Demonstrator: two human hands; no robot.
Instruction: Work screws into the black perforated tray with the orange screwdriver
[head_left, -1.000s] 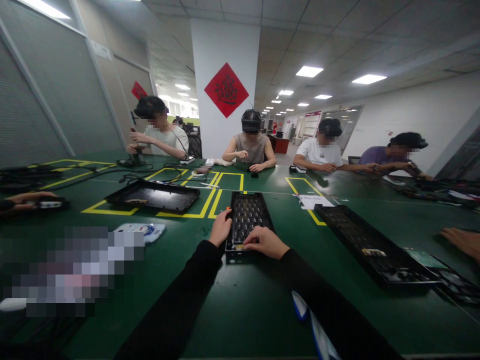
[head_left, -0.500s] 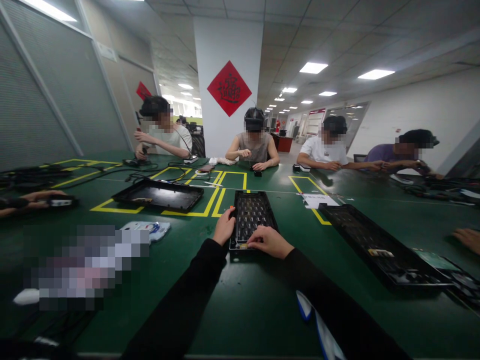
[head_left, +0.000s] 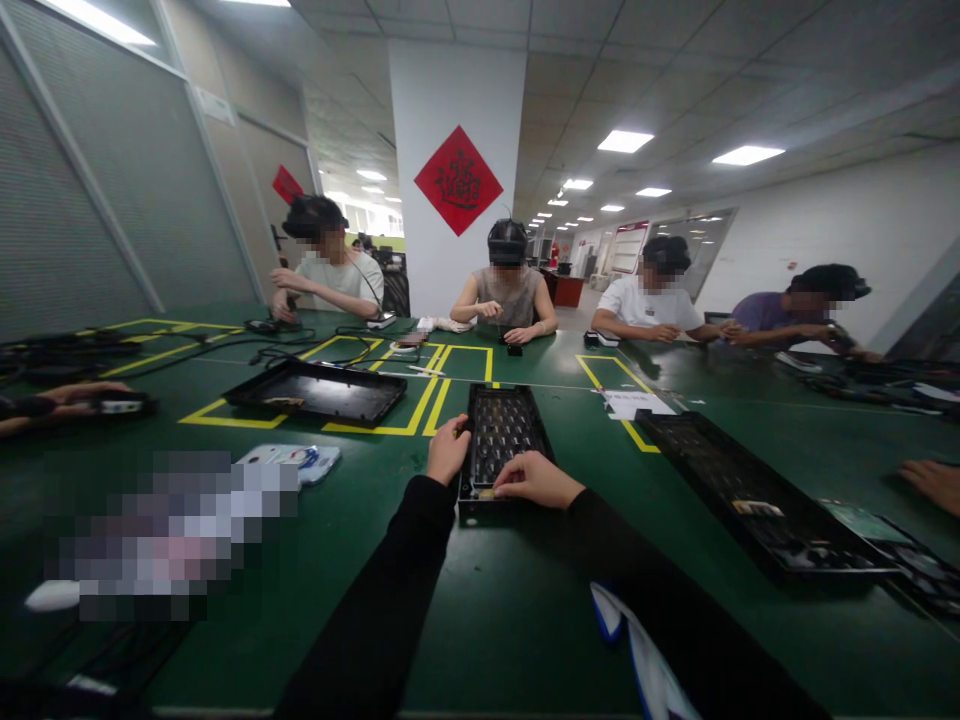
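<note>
Hands barely moved: left hand holds the black rectangular plastic case by its left edge, right hand keeps a narrow grip on its small flat yellowish piece, so work's still there.

Green counter w/ yellow tape marks. Blk tray on L, partly over tape; long tray at R, w/ paper by its far end & green board by its near end. Pale item, ID unclear, this side of blk tray. Cables far L. 4 ppl across, all w/ blk headgear. White pillar bhd, red sign on it. Ceiling lights lit.
</note>
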